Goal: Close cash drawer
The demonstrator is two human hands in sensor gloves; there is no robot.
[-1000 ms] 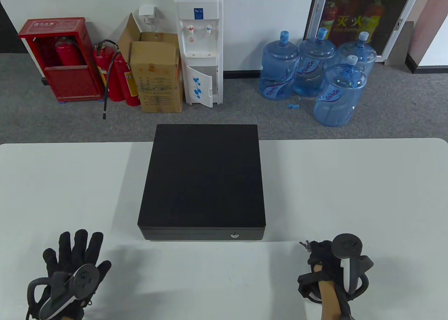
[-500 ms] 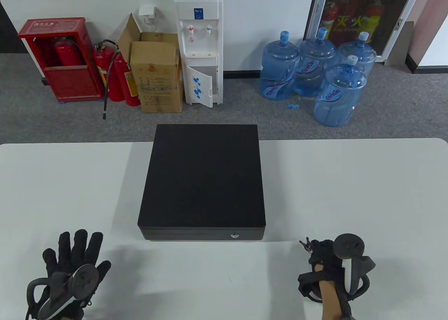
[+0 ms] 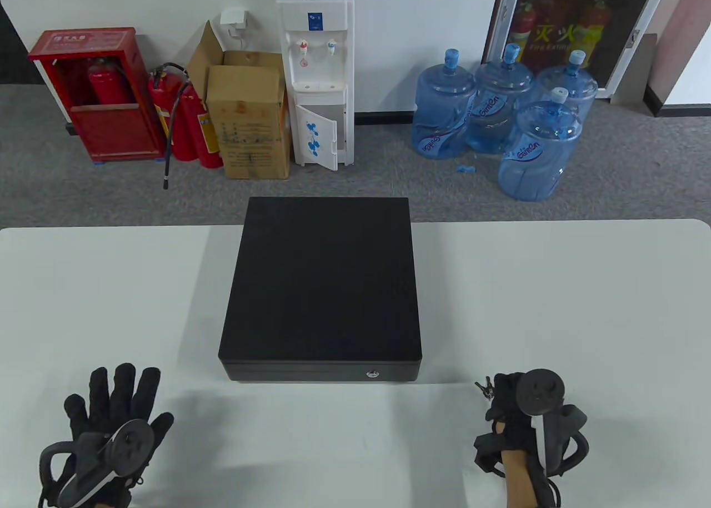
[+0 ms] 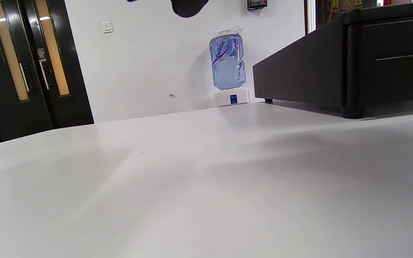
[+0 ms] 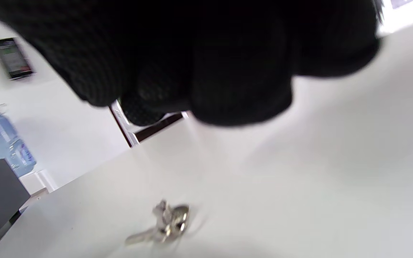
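Table view: cash drawer [image 3: 320,285] shut flush, hands apart.

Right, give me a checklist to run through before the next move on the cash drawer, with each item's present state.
1. Drawer front flush with the cash drawer housing: ok in the table view; no tray sticks out toward the person.
2. Lock free of any key: ok; the keys lie on the table.
3. Left hand clear of the drawer: ok; it lies flat on the table, fingers spread, holding nothing.
4. Right hand clear of the drawer: ok; it sits off the front right corner, beside the keys.
5. Right hand off the keys: cannot tell; the fingers are curled just above them.
6. Drawer latched: cannot tell.
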